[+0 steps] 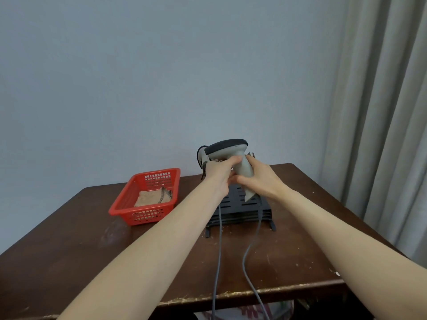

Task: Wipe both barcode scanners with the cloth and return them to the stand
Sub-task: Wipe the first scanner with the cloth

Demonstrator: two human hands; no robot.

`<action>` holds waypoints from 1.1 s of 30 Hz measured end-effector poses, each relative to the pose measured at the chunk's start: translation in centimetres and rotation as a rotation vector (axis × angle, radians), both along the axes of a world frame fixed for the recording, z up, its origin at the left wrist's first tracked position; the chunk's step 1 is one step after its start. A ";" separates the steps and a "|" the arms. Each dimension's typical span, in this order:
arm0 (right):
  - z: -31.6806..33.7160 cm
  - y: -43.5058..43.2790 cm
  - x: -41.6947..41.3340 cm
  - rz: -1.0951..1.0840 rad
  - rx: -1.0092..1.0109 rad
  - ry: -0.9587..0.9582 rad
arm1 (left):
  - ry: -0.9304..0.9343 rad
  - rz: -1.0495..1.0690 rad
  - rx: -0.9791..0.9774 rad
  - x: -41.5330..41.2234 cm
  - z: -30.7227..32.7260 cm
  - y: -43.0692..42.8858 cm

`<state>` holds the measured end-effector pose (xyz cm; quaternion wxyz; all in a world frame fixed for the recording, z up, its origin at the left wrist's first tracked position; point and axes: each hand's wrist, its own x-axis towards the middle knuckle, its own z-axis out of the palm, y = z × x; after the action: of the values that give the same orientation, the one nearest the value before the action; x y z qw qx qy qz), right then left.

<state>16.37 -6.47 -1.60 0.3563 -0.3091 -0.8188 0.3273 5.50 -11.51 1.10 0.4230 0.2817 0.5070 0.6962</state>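
Scanner [231,150] hangs just above the stand [240,204], held in both hands. The left hand [219,174] curls round its neck below the head, and the right hand [258,181] wraps the handle lower down. A second scanner [202,158] peeps out behind the left hand at the stand's back; whether it is seated there I cannot tell. The cloth [150,198] lies in the red basket [120,209], left of the stand and apart from it.

With the cloth untouched in the basket, this looks like the scanner being taken off the stand for wiping, though it could equally be going back. If wiping is next, one hand must let go and reach left for the cloth while the other keeps the scanner.

Two cables [219,239] trail from the stand over the counter's [69,239] front edge between the arms, and could snag or drag. Bare counter lies in front of the basket. The right edge and the curtain [381,112] sit close to the stand.
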 end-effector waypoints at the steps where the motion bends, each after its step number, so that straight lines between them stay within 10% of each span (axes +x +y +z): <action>1: 0.2 0.0 -0.1 0.028 -0.062 0.020 | 0.003 0.014 -0.012 0.1 -0.2 0.1; 16: 1.3 1.0 -1.3 0.373 -0.908 0.275 | 0.073 -0.102 -0.016 -1.9 -1.7 0.1; 24: 0.7 3.0 -0.2 0.370 -0.960 0.189 | 0.253 -0.054 -0.105 -3.8 -2.9 -0.3; 33: -0.4 4.2 0.0 0.466 -0.966 0.141 | 0.053 0.190 -0.073 -6.7 -3.6 0.3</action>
<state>16.33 -2.32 -2.01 0.1456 -0.2252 -0.5962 0.7567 -1.15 -11.18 -2.48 0.3517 0.2350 0.5675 0.7064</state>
